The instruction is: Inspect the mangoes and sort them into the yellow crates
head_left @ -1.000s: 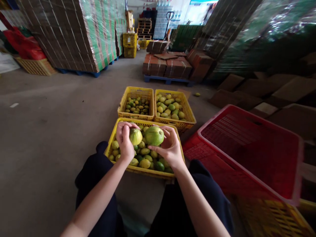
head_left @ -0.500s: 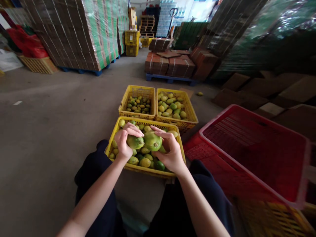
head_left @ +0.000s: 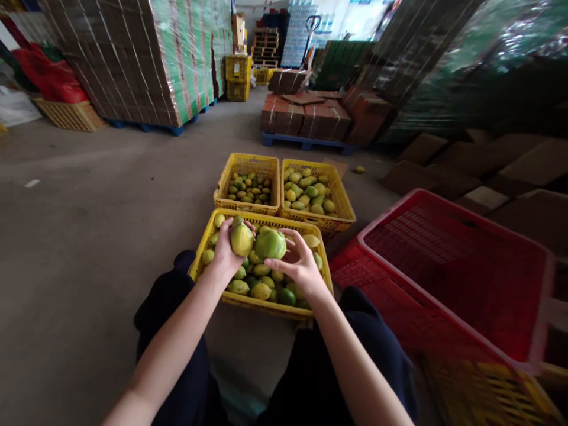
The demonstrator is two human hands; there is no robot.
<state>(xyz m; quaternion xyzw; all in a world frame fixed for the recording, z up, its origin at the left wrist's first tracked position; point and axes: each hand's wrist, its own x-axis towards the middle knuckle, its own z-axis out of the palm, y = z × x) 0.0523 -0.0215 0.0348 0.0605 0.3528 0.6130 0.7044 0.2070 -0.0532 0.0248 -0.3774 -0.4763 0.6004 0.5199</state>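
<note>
Over the near yellow crate [head_left: 261, 306], both hands are raised with a fruit in each. My left hand [head_left: 225, 251] is wrapped round a yellow-green lemon [head_left: 242, 239], its pointed end up. Close beside it, a greener lemon [head_left: 270, 244] sits in the grip of my right hand [head_left: 304, 265], between thumb and fingers. The two lemons are almost touching. Beneath them, the crate holds many loose lemons [head_left: 261, 291], yellow and green mixed; my hands hide part of them.
Two more yellow crates stand just beyond: the left one [head_left: 220, 188] with smaller lemons, the right one [head_left: 345, 201] with yellower ones. A large red crate [head_left: 390, 284] is at my right. Farther off are a pallet of flat cardboard [head_left: 306, 121] and wrapped stacks [head_left: 177, 65].
Both lemons have been turned in my hands; the left one now shows its yellow side with its tip up. The right fingers have shifted round the other lemon. The crates are unmoved.
</note>
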